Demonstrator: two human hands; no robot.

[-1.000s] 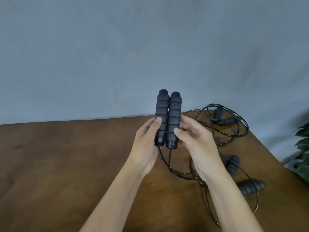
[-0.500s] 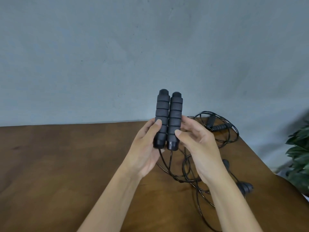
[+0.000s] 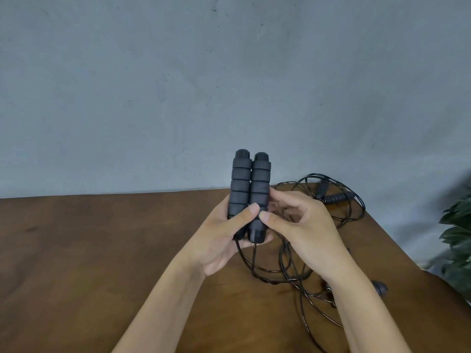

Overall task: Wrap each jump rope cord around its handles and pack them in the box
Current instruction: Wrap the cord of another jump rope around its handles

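Two black foam jump rope handles (image 3: 249,189) stand upright side by side above the brown table (image 3: 89,250). My left hand (image 3: 224,240) grips their lower ends, thumb across the front. My right hand (image 3: 300,230) touches the right handle from the side with thumb and fingers curled. Their black cord (image 3: 270,276) hangs from the bottoms and loops onto the table. A second rope with its handles (image 3: 336,197) lies coiled at the far right edge. A third rope's handle (image 3: 381,287) peeks out behind my right forearm. No box is in view.
A grey wall stands behind the table. A green plant (image 3: 458,240) sits off the table's right edge. Loose cord loops lie on the table under and right of my right forearm.
My left thumb slid across both handles, taking the pair into that hand. My right hand shifted to the right side of the handles. The view moved slightly right.
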